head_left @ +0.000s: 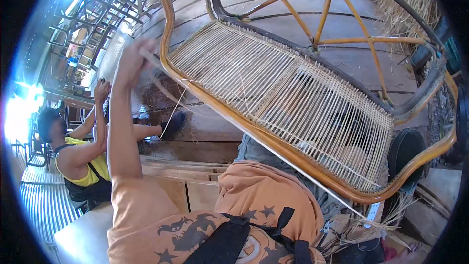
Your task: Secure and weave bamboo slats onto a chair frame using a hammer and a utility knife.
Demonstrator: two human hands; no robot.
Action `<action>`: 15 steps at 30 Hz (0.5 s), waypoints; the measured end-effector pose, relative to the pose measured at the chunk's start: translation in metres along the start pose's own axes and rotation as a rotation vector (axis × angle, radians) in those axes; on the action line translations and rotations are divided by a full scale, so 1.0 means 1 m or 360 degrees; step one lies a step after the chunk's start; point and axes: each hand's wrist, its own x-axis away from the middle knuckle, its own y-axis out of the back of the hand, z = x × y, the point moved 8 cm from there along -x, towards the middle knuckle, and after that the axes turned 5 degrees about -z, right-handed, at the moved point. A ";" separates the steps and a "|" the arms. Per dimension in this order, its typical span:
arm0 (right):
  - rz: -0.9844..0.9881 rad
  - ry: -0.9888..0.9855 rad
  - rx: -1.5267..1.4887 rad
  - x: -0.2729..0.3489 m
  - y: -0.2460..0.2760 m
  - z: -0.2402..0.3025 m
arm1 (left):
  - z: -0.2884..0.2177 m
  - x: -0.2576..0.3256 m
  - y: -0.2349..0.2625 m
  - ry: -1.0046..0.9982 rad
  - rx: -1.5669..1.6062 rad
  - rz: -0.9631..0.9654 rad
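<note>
My left hand (pixel 136 58) is raised at the left end of a rattan bench, smeared by motion. Its fingers look closed on a pale rattan strand (pixel 168 88), which curves blurred down towards the front rail. The bench seat (pixel 234 63) is laid with rows of thin pale strands, packed closer on the left half than on the right. A glossy brown cane rail (pixel 288 149) rims the seat in front of my body. Beneath the right half's strands a skin-coloured shape (pixel 349 156) shows; I cannot tell whether it is my right hand or a leg.
Crossed cane poles (pixel 317 14) form the bench back. A co-worker in a yellow top (pixel 97 166) sits at the left. Dark frames (pixel 93 12) stand stacked behind. Loose strands (pixel 376 222) lie tangled at the lower right, by a dark bucket (pixel 406 154). Straw-like fibre (pixel 408 0) is piled far right.
</note>
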 end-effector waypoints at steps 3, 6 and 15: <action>0.0010 -0.0368 -0.0449 0.022 0.035 -0.024 | 0.063 0.027 0.043 0.0018 -0.0338 0.0014; 0.0020 -0.0595 -0.0749 0.032 0.074 -0.036 | 0.114 0.052 0.083 0.0475 -0.0651 0.0104; -0.0910 -0.0542 0.1147 0.066 -0.119 0.044 | 0.264 0.194 0.215 0.0438 -0.1456 0.0016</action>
